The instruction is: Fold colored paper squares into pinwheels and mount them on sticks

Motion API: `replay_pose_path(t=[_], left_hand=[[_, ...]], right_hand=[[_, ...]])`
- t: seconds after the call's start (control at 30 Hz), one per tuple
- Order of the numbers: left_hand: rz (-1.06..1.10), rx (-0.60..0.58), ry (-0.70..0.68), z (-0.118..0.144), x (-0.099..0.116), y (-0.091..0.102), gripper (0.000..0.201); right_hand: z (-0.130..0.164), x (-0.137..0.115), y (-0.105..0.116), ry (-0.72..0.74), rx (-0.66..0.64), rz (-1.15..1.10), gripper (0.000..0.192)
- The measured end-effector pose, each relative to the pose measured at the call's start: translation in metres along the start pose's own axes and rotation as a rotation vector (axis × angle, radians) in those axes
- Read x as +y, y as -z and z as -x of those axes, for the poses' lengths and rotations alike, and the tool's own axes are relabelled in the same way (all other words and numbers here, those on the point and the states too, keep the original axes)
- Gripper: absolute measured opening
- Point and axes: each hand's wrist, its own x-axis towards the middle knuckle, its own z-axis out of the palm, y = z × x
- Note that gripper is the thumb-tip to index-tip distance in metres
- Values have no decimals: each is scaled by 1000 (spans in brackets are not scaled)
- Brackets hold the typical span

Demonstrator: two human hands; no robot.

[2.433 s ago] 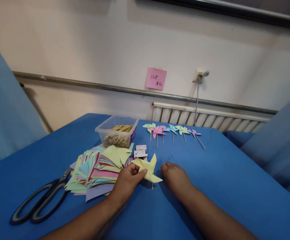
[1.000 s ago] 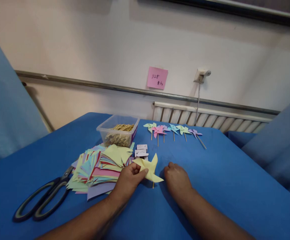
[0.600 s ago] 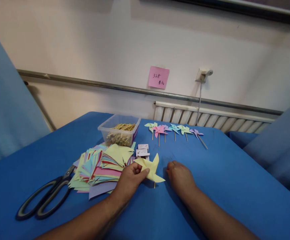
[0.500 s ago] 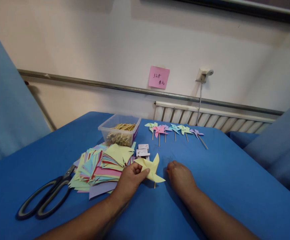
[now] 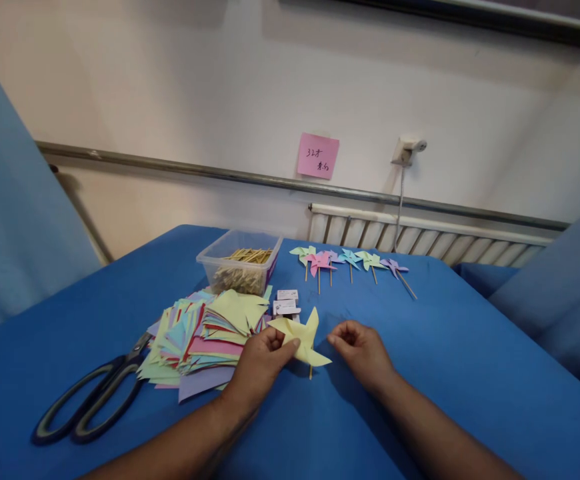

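The right hand [image 5: 363, 347] has just turned and lifted off the blue worktop [image 5: 450, 360]: half a second ago it lay knuckles-up and loosely closed, and now its fingers [image 5: 343, 331] are curled half open, thumb and forefinger drawn close together just right of the yellow pinwheel [image 5: 303, 337]. Whether something small sits between those fingertips cannot be told from here. The left hand [image 5: 260, 363] has not shifted; its thumb and fingers are closed on the left edge of the yellow pinwheel, holding it just above the cloth near the middle of the worktop, with a wooden stick showing below the paper (only its lower end is visible). My reading is that the pinwheel is being steadied for work at its centre.

To the left lies a fanned pile of coloured paper squares [image 5: 200, 333], and nearer on the far left a pair of black scissors [image 5: 90, 400]. Beyond the pile stands a clear plastic box of sticks [image 5: 240, 261], with small white packets [image 5: 285, 303] beside it. A row of finished pinwheels [image 5: 350, 261] lies at the far edge. Behind, a cream wall carries a metal rail, a pink sticky note [image 5: 318, 155], a wall socket [image 5: 404, 150] and a radiator [image 5: 420, 239].
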Motion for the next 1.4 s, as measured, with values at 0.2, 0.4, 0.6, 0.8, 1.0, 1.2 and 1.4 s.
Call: replay_pose_path(t=[0.2,0.4,0.6,0.8,1.0,1.2,1.4], left_hand=[[-128,36,-99,-2,-5,-2,24],[-137,29,-103,2,-1,-6,25],[19,-61,-24,6,1,-4,25],[33,-70,-32,9,6,-5,22],[-7,-55,-62,8,5,-6,19],[-45,8,-90,10,7,-8,17],[-94,12,-119,13,7,-9,13]], right_hand=[[19,-26,-17,-1,-1,-343,17],[28,-36,-28,86,10,-256,13],[28,-34,-24,98,18,-230,11],[28,-33,-23,102,26,-225,12],[29,-31,-23,107,22,-231,12],[29,-31,-23,118,39,-223,13],[31,-33,-23,165,60,-180,13]])
